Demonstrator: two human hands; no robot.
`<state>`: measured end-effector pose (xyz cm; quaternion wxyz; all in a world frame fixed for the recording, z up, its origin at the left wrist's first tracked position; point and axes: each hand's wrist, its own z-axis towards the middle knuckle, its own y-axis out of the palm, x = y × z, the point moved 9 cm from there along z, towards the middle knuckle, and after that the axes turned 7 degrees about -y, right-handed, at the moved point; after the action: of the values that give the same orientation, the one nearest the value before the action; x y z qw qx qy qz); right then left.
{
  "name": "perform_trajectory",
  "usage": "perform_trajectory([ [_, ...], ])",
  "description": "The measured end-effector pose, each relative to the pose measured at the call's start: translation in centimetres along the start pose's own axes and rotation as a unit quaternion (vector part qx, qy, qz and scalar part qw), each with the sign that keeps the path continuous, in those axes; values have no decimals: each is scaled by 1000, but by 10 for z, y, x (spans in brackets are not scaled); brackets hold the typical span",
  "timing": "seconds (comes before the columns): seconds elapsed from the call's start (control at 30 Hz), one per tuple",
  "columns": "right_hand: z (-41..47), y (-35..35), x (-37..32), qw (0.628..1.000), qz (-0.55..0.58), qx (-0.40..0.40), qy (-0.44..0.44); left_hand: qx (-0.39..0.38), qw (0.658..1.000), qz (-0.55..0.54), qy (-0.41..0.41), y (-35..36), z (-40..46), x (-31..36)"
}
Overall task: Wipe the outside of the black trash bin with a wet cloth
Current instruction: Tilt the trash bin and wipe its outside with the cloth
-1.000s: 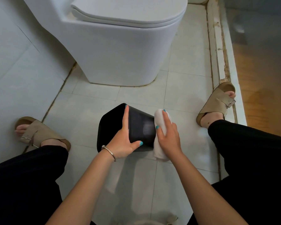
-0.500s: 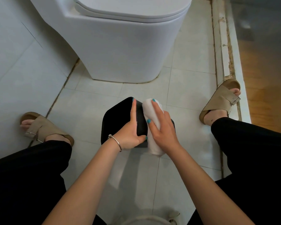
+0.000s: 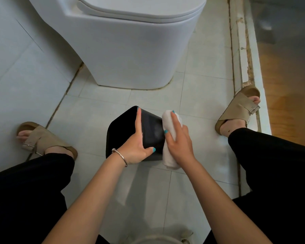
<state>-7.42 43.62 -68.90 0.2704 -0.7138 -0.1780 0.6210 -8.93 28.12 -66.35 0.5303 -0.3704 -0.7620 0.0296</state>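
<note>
The black trash bin (image 3: pixel 120 131) lies tipped over on the tiled floor between my feet, its base turned toward me. My left hand (image 3: pixel 136 147) grips the bin's upper side, index finger stretched along its edge, thumb across the near face. A white cloth (image 3: pixel 169 155), folded into a long pad, presses against the bin's right side. My right hand (image 3: pixel 179 140) lies flat on top of the cloth and holds it there. A damp sheen shows on the black surface beside the cloth.
A white toilet (image 3: pixel 130 50) stands just beyond the bin. A tiled wall (image 3: pixel 16 67) rises at the left. A raised threshold (image 3: pixel 245 55) runs along the right, with wooden floor beyond. My sandalled feet (image 3: pixel 42 140) flank the bin.
The cloth under my right hand slid left across the bin, then back to its right side. My left hand kept its grip. The view tilted down a little.
</note>
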Motion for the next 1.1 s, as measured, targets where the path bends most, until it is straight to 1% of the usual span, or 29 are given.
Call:
perform_trajectory([
  [0.1,-1,4,-37,998,1,-23,-64,-12,1000,14,9,4,4,5],
  [0.17,-3,3,-49,996,4,-26,-90,-20,999,16,19,6,5,9],
  [0.27,-1,0,-45,996,4,-10,-89,-18,1000,13,21,5,4,13],
  [0.37,3,-5,-33,996,26,12,-80,-33,999,22,17,8,7,18],
  [0.47,7,-8,-5,999,29,25,-38,-55,998,21,20,10,5,20],
  [0.6,15,-12,44,998,20,22,60,-59,998,17,22,14,1,19],
  [0.67,18,-11,51,997,21,10,78,-53,998,27,20,14,2,17],
  [0.77,20,-7,42,997,20,-3,77,-32,999,32,22,6,1,13],
  [0.87,21,-4,19,999,24,-6,45,-27,998,49,22,2,0,10],
  [1.03,31,-12,-43,997,53,3,-63,-75,995,56,42,21,5,18],
  [1.1,31,-12,-57,995,56,2,-88,-81,994,47,51,23,4,19],
])
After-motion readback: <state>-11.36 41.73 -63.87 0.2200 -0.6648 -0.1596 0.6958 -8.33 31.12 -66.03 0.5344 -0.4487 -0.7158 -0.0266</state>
